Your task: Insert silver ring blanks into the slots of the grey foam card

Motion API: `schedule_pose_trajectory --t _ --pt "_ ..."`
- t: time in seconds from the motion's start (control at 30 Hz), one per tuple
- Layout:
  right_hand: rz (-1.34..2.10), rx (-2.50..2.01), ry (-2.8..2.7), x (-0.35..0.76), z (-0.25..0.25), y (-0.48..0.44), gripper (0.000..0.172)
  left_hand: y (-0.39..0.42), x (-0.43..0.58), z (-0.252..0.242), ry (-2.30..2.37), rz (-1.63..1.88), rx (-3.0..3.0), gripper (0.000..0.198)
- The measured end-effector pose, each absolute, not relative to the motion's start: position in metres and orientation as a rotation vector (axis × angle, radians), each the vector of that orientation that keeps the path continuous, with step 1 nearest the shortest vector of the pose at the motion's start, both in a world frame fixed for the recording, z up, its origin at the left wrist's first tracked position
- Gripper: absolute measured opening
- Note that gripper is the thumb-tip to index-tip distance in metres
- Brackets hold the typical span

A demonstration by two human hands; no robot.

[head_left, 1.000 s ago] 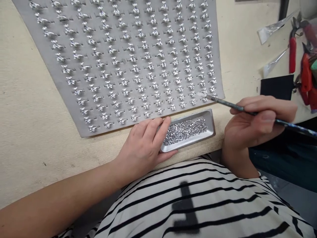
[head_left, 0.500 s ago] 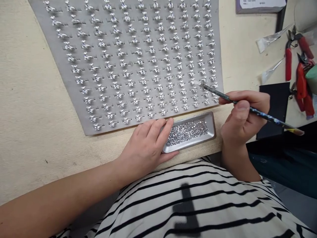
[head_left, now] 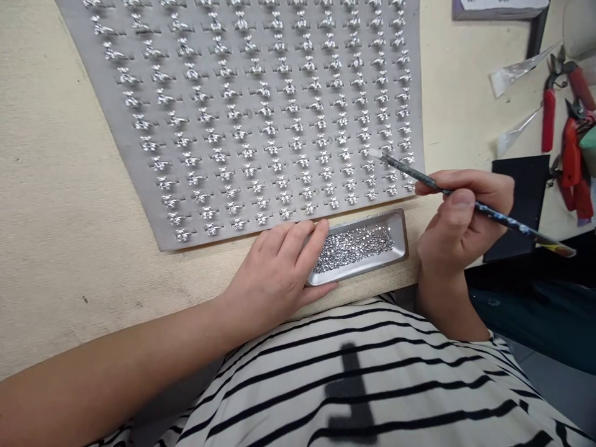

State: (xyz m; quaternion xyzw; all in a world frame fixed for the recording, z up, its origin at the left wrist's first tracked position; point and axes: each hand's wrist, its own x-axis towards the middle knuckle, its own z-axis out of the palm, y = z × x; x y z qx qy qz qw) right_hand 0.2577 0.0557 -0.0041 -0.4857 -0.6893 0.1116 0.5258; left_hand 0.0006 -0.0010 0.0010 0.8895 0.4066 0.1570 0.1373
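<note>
Pinching thin dark speckled stick point(head_left: 410, 171), whitish tip.

Left forearm point(head_left: 116, 366) bare, enters from 8 o'clock. Left hand point(head_left: 274, 276) palm down, flat, fingers point(head_left: 298, 242) extended together toward 1 o'clock. Right hand point(head_left: 459, 226) at 3 o'clock, wrist rising from 6 o'clock, thumb and forefinger pinched, pen-style grip.
</note>
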Motion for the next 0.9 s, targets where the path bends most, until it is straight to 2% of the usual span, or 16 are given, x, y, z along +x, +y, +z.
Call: schedule_pose_trajectory --t 0.9 --pt "0.251 -1.159 -1.625 0.2595 -0.0086 0.0592 0.024 0.0003 0.0011 0.0021 1.171 0.468 2.590 0.075"
